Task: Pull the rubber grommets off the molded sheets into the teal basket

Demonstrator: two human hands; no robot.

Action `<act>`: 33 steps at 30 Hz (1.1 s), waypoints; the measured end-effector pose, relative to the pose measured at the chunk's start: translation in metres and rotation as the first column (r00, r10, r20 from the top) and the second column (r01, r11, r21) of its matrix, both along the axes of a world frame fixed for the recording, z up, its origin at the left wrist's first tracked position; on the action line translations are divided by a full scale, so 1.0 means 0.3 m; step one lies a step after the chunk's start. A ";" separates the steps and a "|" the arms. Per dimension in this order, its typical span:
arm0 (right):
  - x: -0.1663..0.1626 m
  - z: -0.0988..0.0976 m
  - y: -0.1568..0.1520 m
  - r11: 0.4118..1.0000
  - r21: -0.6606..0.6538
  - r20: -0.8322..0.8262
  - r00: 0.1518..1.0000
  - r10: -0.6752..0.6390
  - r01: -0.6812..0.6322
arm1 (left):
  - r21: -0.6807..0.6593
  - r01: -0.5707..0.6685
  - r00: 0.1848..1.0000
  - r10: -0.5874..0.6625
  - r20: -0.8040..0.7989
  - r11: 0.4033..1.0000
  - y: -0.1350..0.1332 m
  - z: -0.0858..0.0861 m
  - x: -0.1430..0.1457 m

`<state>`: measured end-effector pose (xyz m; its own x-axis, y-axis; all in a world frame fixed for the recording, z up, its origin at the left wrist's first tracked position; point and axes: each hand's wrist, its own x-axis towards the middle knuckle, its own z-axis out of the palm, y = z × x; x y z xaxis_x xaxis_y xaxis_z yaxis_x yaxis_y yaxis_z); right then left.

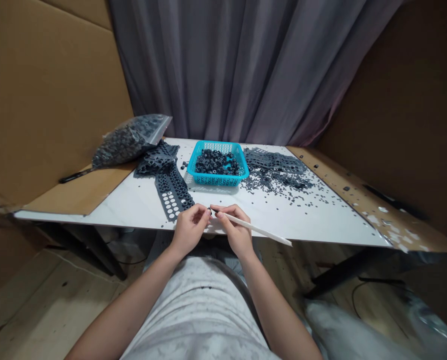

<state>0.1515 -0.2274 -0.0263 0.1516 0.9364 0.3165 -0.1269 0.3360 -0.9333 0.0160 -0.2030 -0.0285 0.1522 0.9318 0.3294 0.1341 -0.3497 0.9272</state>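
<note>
Just below the frame's centre, the left hand point(187, 229) has thumb and forefinger closed on a tiny black piece point(209, 210). The right hand point(240, 234) pinches a slender white stick point(264, 232), its dark tip close to that piece; contact is unclear. Left of them lies a perforated black strip point(173, 186); above, a turquoise plastic openwork basket point(218, 177) holds small black rings point(212, 162).
</note>
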 end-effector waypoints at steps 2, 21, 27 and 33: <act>0.000 0.004 0.001 1.000 -0.011 -0.013 1.000 0.021 -0.021 | 0.008 -0.008 1.000 0.008 -0.002 1.000 -0.002 0.001 0.002; -0.016 -0.013 -0.007 0.995 0.020 0.107 0.989 -0.099 0.098 | 0.059 -0.032 0.999 0.034 -0.039 0.998 -0.010 0.002 0.011; -0.030 -0.017 -0.007 0.992 0.035 0.133 0.983 -0.123 0.120 | 0.059 -0.016 0.999 0.019 -0.040 0.998 -0.012 0.005 0.009; -0.025 -0.012 -0.006 0.990 0.014 0.081 0.987 -0.138 0.138 | 0.045 -0.014 1.000 0.015 -0.025 0.999 -0.011 -0.001 0.009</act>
<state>0.1441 -0.2292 -0.0299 0.2524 0.9056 0.3409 -0.0023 0.3529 -0.9357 0.0185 -0.2063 -0.0287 0.1476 0.9183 0.3673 0.1624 -0.3889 0.9069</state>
